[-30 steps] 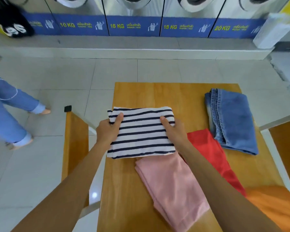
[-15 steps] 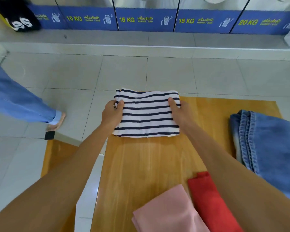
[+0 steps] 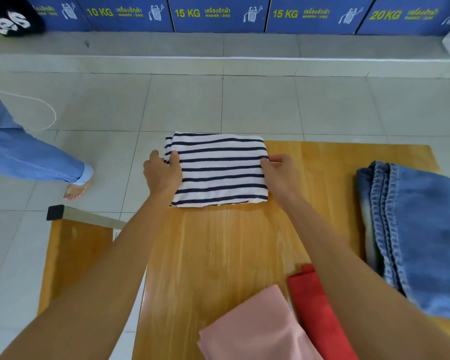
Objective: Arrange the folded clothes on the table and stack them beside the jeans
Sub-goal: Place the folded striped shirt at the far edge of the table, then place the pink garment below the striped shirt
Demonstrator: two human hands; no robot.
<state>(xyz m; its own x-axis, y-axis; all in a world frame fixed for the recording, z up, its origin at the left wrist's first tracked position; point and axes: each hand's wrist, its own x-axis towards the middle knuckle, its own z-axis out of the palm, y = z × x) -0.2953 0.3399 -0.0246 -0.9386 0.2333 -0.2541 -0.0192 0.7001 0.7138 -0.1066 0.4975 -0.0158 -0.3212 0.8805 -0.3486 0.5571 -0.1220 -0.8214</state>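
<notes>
A folded white shirt with navy stripes (image 3: pixel 220 168) lies at the far left corner of the wooden table (image 3: pixel 218 255), its far edge overhanging the table. My left hand (image 3: pixel 163 174) grips its left edge and my right hand (image 3: pixel 279 174) pinches its right edge. Folded blue jeans (image 3: pixel 413 229) lie on the table's right side, apart from the shirt. A folded pink garment (image 3: pixel 255 328) and a folded red one (image 3: pixel 317 315) lie at the near edge, the red one partly hidden by my right forearm.
A wooden bench (image 3: pixel 73 255) with a metal rail stands left of the table. Another person's leg in blue trousers and bare foot (image 3: pixel 76 190) is on the tiled floor at left. Washing machines with blue panels (image 3: pixel 218 14) line the far wall.
Both hands carried the striped shirt from on top of the pink garment to the table's far left corner and set it down. The grip shifted to the shirt's side edges. My view tilted down.
</notes>
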